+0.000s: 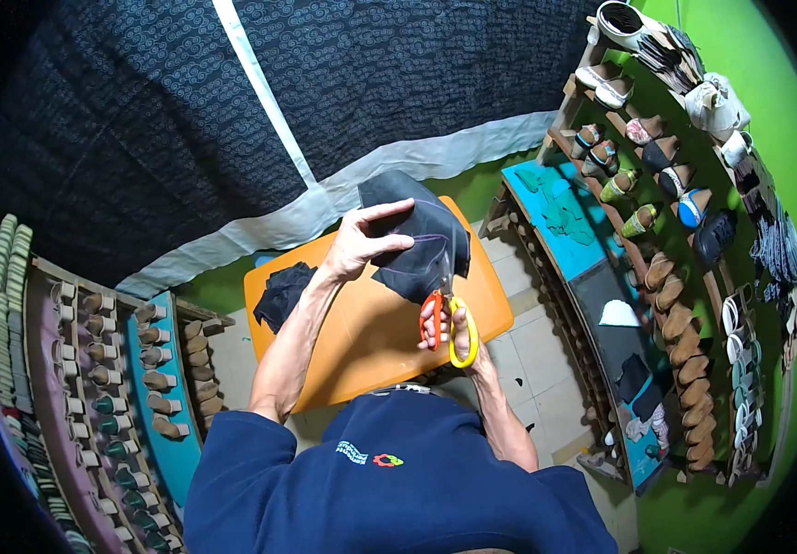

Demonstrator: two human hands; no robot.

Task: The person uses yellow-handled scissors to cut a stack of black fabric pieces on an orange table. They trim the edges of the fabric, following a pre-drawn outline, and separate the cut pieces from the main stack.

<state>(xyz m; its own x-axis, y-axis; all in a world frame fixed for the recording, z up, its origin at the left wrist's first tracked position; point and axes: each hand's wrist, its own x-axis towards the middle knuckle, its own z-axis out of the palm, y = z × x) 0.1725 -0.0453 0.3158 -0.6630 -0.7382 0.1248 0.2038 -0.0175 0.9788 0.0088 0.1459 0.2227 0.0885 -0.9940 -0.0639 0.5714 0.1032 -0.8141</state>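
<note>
Holding black cloth (431, 222) with a wide pinch of the left hand (360, 244); gripping scissors (455, 307) in the curled right hand (461, 332), pointing them away, toward the cloth.

One wide fisheye view looks steeply down from the person's head, close above the navy shirt (398, 480), and faces across the near edge of the table (352, 346) toward the curtain (417, 83) beyond its far edge.

Navy shirt (417, 503) — small white lettering (351, 452), two lines; just right of it — red-and-green round emblem (386, 460).
</note>
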